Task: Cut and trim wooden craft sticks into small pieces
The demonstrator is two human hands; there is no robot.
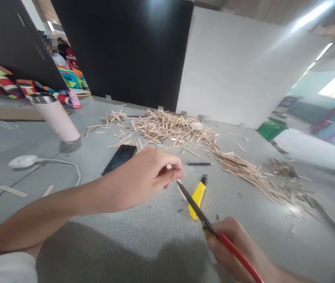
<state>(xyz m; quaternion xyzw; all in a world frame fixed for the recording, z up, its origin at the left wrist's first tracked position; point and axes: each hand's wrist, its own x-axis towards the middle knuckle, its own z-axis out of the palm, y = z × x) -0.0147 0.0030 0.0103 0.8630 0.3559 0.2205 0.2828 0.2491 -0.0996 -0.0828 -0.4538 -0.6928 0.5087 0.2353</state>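
Note:
My left hand [152, 171] is pinched closed near the middle of the table, gripping a small pale wooden stick [169, 167] that its fingers mostly cover. Wrapped around red-handled scissors [193, 206] is my right hand [238, 243], at the lower right. The dark scissor blades point up and left, with their tips at my left fingertips. How far the blades are apart cannot be made out. Just behind the blades lies a yellow utility knife [197, 198], partly covered by them. A black pen [200, 164] rests beyond the knife.
Loose wooden sticks [167, 127] lie heaped at the back; more sticks [249, 173] lie bundled rightward. A phone [120, 158] is beside my left wrist. At left are a pink tumbler [57, 120] and a white corded device [24, 161]. Black [132, 51] and white [232, 67] panels stand behind.

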